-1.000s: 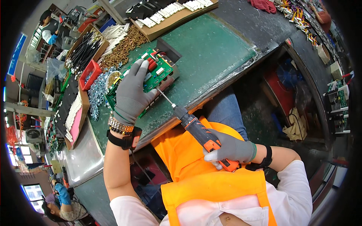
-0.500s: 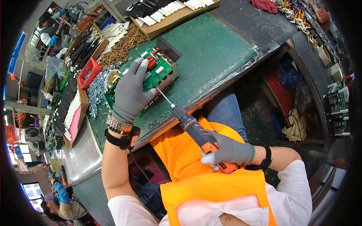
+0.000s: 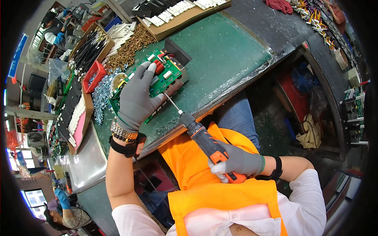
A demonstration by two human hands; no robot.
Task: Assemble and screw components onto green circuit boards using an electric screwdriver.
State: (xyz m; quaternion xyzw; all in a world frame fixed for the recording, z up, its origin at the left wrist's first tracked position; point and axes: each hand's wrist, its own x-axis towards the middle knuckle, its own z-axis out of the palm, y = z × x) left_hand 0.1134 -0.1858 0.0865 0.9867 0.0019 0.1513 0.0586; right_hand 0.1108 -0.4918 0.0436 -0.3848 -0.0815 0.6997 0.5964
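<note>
- The left hand (image 3: 136, 100), in a grey glove, lies flat and spread on a green circuit board (image 3: 157, 80) in the upper middle of the frame; its grip is open, fingers stretched over the board, pressing on it rather than closed round anything.
- The circuit board sits on the green worktop (image 3: 220, 51), tilted across the frame, with red and white parts near the fingertips and a dark block at its upper right corner.
- The right hand (image 3: 236, 163), also in a grey glove, is lower and right of centre; its grip is closed tight round the handle of an orange and black electric screwdriver (image 3: 204, 139).
- The screwdriver slants up and to the left, and its thin bit reaches the near edge of the board, just beside the left hand's thumb. Whether the tip sits in a screw I cannot tell.
- A watch and a dark band circle the left wrist; a dark band circles the right wrist.
- To the left of the board lies a heap of silvery screws (image 3: 100, 92), a red tray (image 3: 94, 76) beside it, and a pile of brown parts (image 3: 128, 47) above.
- A cardboard tray of white pieces (image 3: 185, 17) stands along the top of the frame.
- Another person in blue gloves (image 3: 61, 196) sits in the lower left corner, well apart.
</note>
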